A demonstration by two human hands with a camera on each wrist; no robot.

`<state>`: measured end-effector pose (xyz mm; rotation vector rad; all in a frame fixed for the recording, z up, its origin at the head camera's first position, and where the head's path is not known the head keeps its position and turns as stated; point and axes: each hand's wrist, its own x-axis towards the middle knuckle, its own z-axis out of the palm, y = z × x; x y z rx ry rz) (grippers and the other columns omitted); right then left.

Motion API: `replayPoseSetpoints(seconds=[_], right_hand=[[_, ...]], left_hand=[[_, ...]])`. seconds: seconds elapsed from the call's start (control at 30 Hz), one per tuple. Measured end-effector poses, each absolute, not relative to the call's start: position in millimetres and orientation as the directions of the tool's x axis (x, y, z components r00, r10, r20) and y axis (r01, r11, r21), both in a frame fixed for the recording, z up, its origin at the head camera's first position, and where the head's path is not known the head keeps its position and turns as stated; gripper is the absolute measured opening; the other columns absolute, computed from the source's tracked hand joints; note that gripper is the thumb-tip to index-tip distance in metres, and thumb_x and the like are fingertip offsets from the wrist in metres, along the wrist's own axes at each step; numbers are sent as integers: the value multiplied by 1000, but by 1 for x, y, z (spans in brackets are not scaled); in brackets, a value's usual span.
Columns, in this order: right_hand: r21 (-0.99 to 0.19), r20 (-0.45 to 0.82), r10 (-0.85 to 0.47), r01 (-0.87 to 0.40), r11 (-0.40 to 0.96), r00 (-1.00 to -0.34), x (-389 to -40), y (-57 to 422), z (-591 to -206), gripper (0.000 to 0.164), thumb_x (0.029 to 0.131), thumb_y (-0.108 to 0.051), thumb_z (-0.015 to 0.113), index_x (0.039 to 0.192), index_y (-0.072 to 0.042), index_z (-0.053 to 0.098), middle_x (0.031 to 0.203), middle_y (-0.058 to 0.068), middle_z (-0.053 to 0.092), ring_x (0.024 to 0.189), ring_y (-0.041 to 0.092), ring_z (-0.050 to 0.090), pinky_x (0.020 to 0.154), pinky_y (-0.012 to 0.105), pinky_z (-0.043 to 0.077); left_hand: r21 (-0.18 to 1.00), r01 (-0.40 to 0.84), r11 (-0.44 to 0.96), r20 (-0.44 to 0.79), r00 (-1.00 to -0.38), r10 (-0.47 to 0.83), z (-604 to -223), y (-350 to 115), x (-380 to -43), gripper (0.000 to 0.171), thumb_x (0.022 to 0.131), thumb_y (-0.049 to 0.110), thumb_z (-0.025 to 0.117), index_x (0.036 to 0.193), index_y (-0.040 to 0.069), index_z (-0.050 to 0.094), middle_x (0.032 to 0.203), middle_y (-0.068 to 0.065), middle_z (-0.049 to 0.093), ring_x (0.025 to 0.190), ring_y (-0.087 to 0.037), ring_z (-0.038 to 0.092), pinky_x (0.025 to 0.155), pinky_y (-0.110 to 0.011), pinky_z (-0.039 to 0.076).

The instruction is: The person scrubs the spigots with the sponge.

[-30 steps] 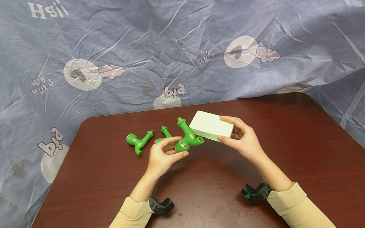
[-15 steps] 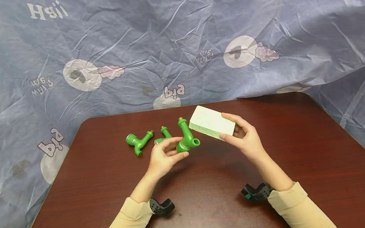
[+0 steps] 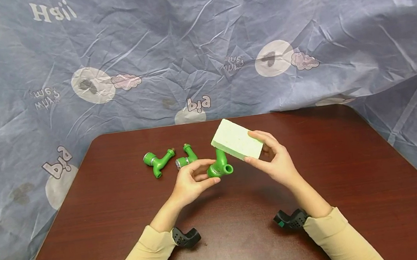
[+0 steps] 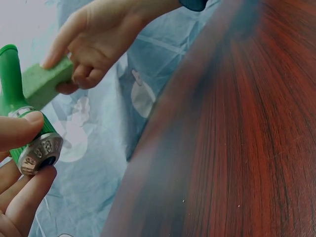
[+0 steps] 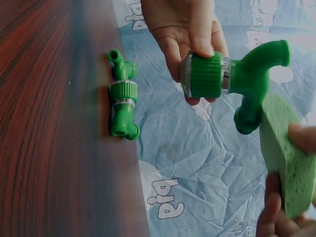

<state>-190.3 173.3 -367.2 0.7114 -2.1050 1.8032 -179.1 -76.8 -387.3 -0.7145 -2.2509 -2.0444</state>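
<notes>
Green tap and pale green sponge held together above a table, one in each hand

A green tap point(image 3: 222, 159) is held in the air above the table, near the middle of the head view. Its ribbed knob sits in the left hand point(image 3: 190, 185), with thumb and fingers clamped on it. The tap's body extends to the right of those fingertips. Its spout opens toward the wearer, while its inlet pipe points away and up, its end hidden behind a sponge point(image 3: 237, 139).

The pale green, block-shaped sponge is gripped by the right hand point(image 3: 278, 163), thumb on the near edge and fingers on the far edge. Its long axis slants from that hand up and leftward, so its free end reaches the tap's pipe. The left hand is nearer the tap; the right hand is at the opposite end of the sponge. In the right wrist view the sponge's edge lies right at the pipe, though whether they press together is hard to tell.

On the table beyond the left hand lie two more green taps: one on the left point(image 3: 160, 162), and another point(image 3: 186, 160) partly hidden behind the hand. The reddish-brown table point(image 3: 225, 255) ends at a wrinkled blue cloth point(image 3: 191, 42) printed with cartoon shapes.
</notes>
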Motion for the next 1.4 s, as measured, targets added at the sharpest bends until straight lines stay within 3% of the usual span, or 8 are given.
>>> replayPoseSetpoints(seconds=[0.23,0.43,0.53,0.77,0.9,1.13,1.27,1.4], right_hand=[[-873,485,-62,-487,19,-872,-191,174,-364,61,75,15,69,131,3,50,131,9,44,97,15,58,75,19,51],[-812,581,-221,-577,-93,-783,-190,175,-366,59,72,23,64,128,11,48,129,17,44,93,19,58,71,22,53],[-781,611,-280,-622,-61,-740,-190,173,-368,59,70,24,64,126,12,49,128,21,44,90,19,58,68,20,51],[-816,545,-141,-561,137,-827,-192,173,-370,64,71,19,70,130,5,50,133,16,43,88,12,56,69,19,47],[-835,534,-72,-538,111,-843,-192,174,-368,63,73,17,69,131,5,49,133,14,42,94,12,56,74,18,46],[-811,579,-256,-578,-89,-774,-193,175,-367,61,72,23,63,130,11,46,131,18,42,95,19,58,74,22,53],[-804,586,-316,-586,-106,-746,-192,174,-369,60,73,23,63,129,13,45,131,19,42,96,18,58,75,23,53],[-816,568,-289,-575,-69,-771,-192,174,-368,59,73,23,64,128,12,46,130,19,42,93,17,59,74,23,53]], left_hand=[[936,351,27,327,-895,304,-370,-77,-170,41,73,-12,72,112,-11,60,107,-25,64,93,-38,64,81,-39,54],[938,345,31,323,-904,282,-368,-78,-170,42,73,-13,72,112,-12,59,108,-27,63,96,-41,62,81,-40,54],[940,338,43,312,-906,285,-369,-78,-170,42,73,-12,72,113,-12,59,109,-27,63,95,-40,62,81,-39,54],[940,338,31,313,-898,309,-386,-79,-180,43,73,-11,73,115,-8,60,110,-23,63,95,-35,64,81,-36,54],[940,342,13,326,-905,272,-395,-80,-186,44,73,-9,75,114,-5,62,109,-21,65,98,-31,63,82,-37,54],[933,359,6,349,-912,215,-393,-82,-187,44,71,-6,77,112,-4,63,105,-19,66,97,-23,64,79,-33,55],[936,353,2,344,-914,216,-391,-82,-186,44,72,-6,77,113,-4,63,106,-19,66,97,-23,64,79,-32,55],[936,353,6,344,-915,213,-390,-82,-185,43,73,-5,76,114,-3,63,107,-20,66,100,-25,63,80,-33,54]])
